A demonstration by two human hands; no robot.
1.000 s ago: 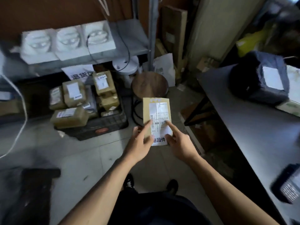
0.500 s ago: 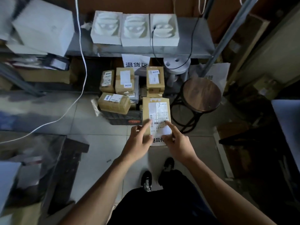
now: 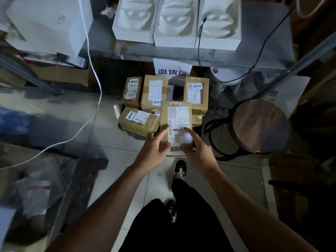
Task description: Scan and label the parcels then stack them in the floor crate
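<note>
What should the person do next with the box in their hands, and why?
Probably lower the parcel forward onto the pile in the floor crate. Both the left hand and the right hand hold it just above the crate, it already carries a shipping label and a white sticker like the stacked parcels, so only stacking looks left.

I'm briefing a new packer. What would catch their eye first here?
The labelled parcel held out at centre by the left hand and right hand. Just beyond it, stacked brown parcels sit on the floor under a shelf with three white foam moulds.
</note>
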